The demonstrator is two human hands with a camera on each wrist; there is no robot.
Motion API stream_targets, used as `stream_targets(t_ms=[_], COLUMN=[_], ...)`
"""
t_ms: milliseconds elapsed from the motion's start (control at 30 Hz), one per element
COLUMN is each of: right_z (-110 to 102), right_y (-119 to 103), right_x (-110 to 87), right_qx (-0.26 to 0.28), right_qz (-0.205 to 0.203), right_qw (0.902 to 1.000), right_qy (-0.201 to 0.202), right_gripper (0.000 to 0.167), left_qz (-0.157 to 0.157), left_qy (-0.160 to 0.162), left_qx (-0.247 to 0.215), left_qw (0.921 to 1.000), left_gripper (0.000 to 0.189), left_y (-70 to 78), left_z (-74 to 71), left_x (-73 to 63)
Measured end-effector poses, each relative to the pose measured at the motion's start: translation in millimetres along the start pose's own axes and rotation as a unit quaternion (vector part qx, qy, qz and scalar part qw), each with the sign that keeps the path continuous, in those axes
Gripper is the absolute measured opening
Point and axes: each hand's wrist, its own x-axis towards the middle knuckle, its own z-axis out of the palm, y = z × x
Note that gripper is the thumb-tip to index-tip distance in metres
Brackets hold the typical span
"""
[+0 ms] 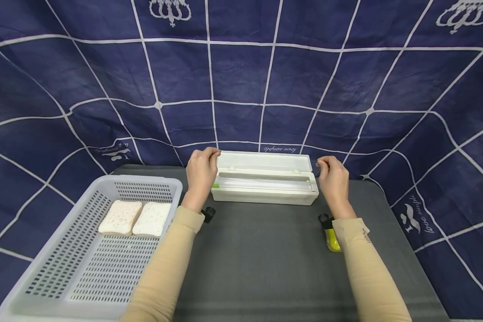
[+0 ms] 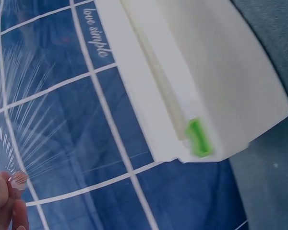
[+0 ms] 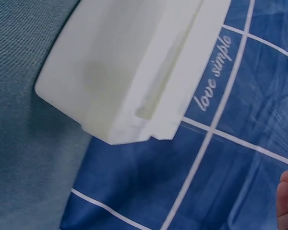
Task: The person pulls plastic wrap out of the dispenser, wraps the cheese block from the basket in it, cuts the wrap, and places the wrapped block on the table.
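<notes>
Between the fingertips of my left hand [image 1: 201, 174] is pinched a corner of clear cling film [image 2: 12, 143], whose creases fan out from the grip in the left wrist view. My right hand [image 1: 334, 181] pinches the film's other side; in the right wrist view only its fingertips [image 3: 285, 203] show at the edge, with faint creases running to them. A white cling film dispenser [image 1: 265, 197] sits between and below the hands, its lid [image 1: 263, 161] raised. Inside lies a film roll [image 1: 265, 184]. A green slider [image 2: 199, 138] marks the dispenser's left end.
Left of the dispenser stands a pale grey perforated basket [image 1: 14, 290] with two bread slices [image 1: 120, 217] side by side. Below the right wrist is a yellow object [image 1: 332, 241]. The dark grey table [image 1: 261, 259] meets a blue white-lined cloth [image 1: 241, 80] behind the dispenser.
</notes>
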Motion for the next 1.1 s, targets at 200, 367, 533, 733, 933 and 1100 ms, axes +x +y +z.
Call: stream_targets(t_ms=[200,367,533,733,933,1100], right_z=[-7.6,-13.3,-19.3,-25.9,-32.2,-37.2], right_y=[-8.2,-13.9,-21.8,-29.5,-39.2,-45.3], right_x=[8.3,14.3,19.0,22.4,27.3,31.3], right_qx=[0.005,0.009,0.02,0.022,0.025,0.022], right_qz=[-0.008,-0.013,-0.017,-0.027,-0.035,-0.043], right_qw=[0.9998,0.9993,0.998,0.9963,0.9922,0.9895], right_qy=[0.018,0.035,0.058,0.078,0.117,0.136], right_gripper=[0.015,0.017,0.018,0.02,0.014,0.017], left_qz=[0.006,0.008,0.015,0.022,0.041,0.054], left_qy=[0.014,0.024,0.038,0.06,0.077,0.091], left_qx=[-0.007,-0.013,-0.02,-0.027,-0.034,-0.044], left_qw=[0.9999,0.9996,0.9989,0.9976,0.9956,0.9934], left_gripper=[0.02,0.019,0.019,0.018,0.019,0.02], left_y=[7.7,14.1,21.0,27.0,34.4,38.9], left_z=[-9.7,-18.6,-27.6,-36.0,-45.5,-52.0], left_x=[9.6,14.6,18.5,21.8,24.5,27.5])
